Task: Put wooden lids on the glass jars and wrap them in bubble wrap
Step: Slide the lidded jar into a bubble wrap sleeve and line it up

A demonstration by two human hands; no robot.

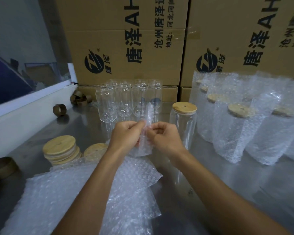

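Both hands are meeting at the centre of the frame, the left hand (pixel 126 134) and right hand (pixel 163 136) each pinching the top edge of a bubble wrap bag (pixel 143 131) with curled fingers, probably pulling its mouth open for a jar. Just right of them the lidded jar (pixel 183 122) is standing within reach, likely next to go in. Bare jars (pixel 126 99) are waiting behind, spare lids (pixel 61 150) are sitting stacked at lower left, and wrapped jars (pixel 244 119) are lining up at right.

Lidded jar (pixel 183 126) beside wrapped jars (pixel 231 131)
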